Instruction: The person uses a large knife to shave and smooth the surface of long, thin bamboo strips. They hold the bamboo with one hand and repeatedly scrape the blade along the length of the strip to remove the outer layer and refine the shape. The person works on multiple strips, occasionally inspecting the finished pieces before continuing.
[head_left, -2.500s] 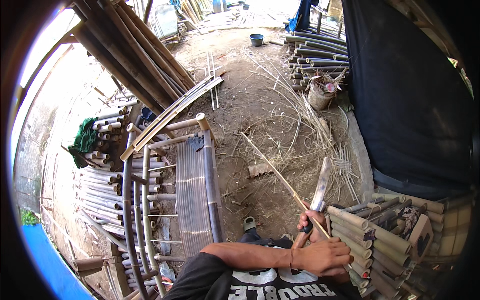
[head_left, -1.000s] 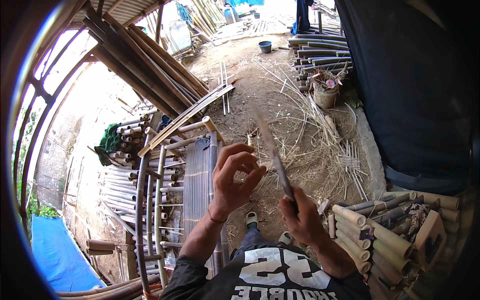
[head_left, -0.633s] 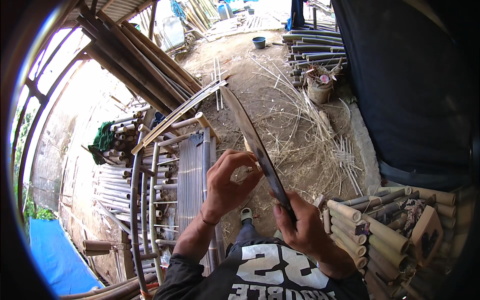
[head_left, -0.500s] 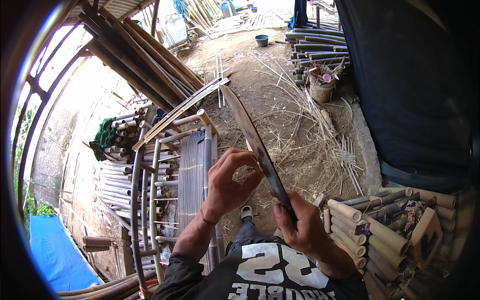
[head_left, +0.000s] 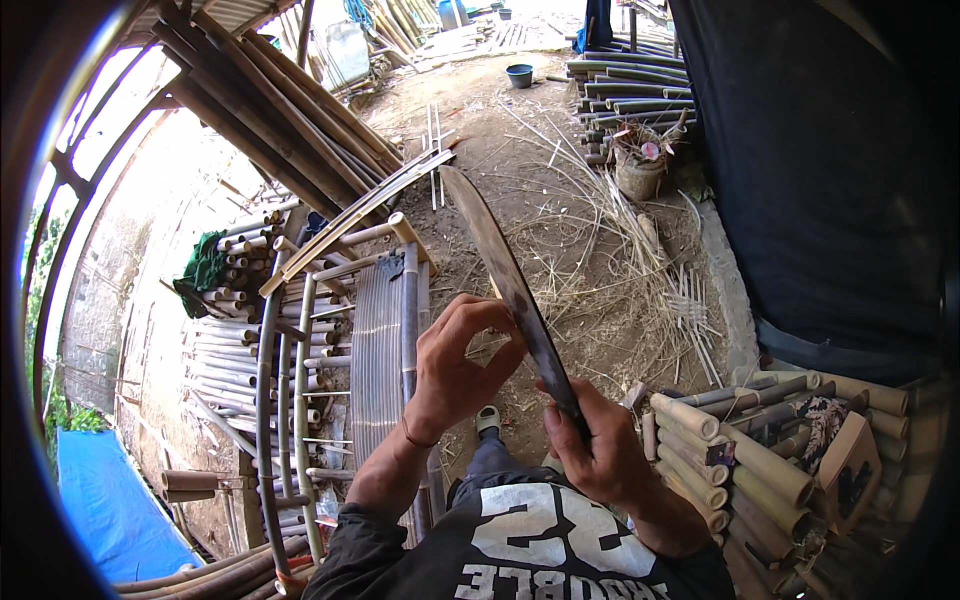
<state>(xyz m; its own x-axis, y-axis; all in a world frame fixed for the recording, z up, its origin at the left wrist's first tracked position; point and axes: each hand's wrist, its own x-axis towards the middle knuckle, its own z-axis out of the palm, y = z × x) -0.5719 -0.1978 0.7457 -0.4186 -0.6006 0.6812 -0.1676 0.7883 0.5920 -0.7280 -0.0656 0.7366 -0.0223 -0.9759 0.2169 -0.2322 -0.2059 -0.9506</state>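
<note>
My right hand (head_left: 604, 446) is closed around the handle end of a long machete (head_left: 507, 277). Its dark, brown-stained blade slants up and to the left, away from me. Beside the blade's left side my left hand (head_left: 452, 362) is closed, thumb and forefinger pinched together against or just behind the lower blade. A thin pale strip (head_left: 496, 288), which looks like split bamboo, shows by these fingertips. Most of that strip is hidden behind the blade and the fingers.
A bamboo bench (head_left: 378, 335) stands left of me, with long split strips (head_left: 360, 220) lying across its far end. Cut bamboo poles (head_left: 690, 445) are stacked at lower right. Shavings (head_left: 600, 270) litter the dirt floor. A dark curtain (head_left: 810, 200) hangs at right.
The background has shifted slightly left and up in the picture. Both hands keep nearly the same grip and the machete the same slant.
</note>
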